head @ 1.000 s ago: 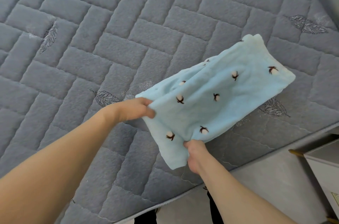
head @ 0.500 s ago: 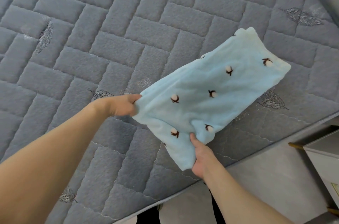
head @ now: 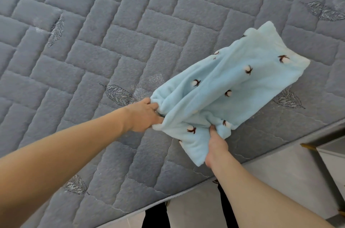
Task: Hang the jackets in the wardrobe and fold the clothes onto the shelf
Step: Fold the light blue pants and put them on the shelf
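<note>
A light blue fleece garment with small brown-and-white cotton motifs lies partly folded on the grey quilted bed, near its right front edge. My left hand grips the garment's near left corner, bunching the cloth. My right hand pinches the near lower edge, thumb on top and fingers hidden under the fabric. The far end of the garment rests flat on the bed. A loose flap hangs down beside my right wrist.
The bed's front edge runs diagonally across the lower right. Beyond it is grey floor and a white cabinet with a gold handle at the right. My dark trouser legs show at the bottom.
Both hands have drawn closer together, gathering the near end of the garment into deeper folds. The garment has bunched up.
</note>
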`<state>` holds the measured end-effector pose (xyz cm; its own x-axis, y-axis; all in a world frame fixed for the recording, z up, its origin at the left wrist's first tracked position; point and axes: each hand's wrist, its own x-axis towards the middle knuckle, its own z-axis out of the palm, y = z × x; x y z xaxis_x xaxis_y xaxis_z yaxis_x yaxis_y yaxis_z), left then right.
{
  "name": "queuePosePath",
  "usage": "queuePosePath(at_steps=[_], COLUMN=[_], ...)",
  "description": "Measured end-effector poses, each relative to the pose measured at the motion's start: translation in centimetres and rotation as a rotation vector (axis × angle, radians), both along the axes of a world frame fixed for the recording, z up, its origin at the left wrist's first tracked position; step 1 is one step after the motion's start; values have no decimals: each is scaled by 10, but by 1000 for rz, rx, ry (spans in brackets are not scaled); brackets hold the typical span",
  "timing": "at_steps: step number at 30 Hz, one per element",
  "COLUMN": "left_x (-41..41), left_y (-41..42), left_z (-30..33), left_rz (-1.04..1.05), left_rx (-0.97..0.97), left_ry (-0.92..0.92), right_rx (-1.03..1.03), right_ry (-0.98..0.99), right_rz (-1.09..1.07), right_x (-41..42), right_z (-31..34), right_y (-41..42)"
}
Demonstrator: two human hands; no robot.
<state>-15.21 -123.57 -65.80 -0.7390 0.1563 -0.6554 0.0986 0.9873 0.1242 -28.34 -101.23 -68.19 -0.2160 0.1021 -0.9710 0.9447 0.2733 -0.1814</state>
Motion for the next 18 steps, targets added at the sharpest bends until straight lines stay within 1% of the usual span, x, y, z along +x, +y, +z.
queuePosePath(at_steps=[1,3,5,8,11,12,13,15,16,17,18], left_x=[3,8,10,10,-1,-6,-10,-21,-27,-32,-36], left_y=[-9,-24,-36,-55,-58,-52,-42,-19,-7,4,12], left_z=[0,-3,-5,-6,-7,-7,-8,-6,-5,-7,-10], left_rz=[24,158,288,409,538,617,696,806,816,804,787], left_rx=[-63,-152,-206,-279,-335,-302,-220,60,179,225,205], left_ry=[-6,-12,10,69,65,79,133,248,264,256,233], right_rx=[10,39,72,94,68,23,-43,-152,-162,-157,-140], right_ry=[10,16,16,31,26,15,-4,-61,-86,-109,-127], right_rz=[6,15,13,18,9,-3,-15,-11,3,24,52], right_x=[2,4,4,-1,3,8,14,28,33,38,41], right_z=[0,1,0,-3,-3,-3,-2,-2,-3,-3,-4], right_y=[-3,-8,-8,-2,0,-1,-2,-3,-3,-2,0])
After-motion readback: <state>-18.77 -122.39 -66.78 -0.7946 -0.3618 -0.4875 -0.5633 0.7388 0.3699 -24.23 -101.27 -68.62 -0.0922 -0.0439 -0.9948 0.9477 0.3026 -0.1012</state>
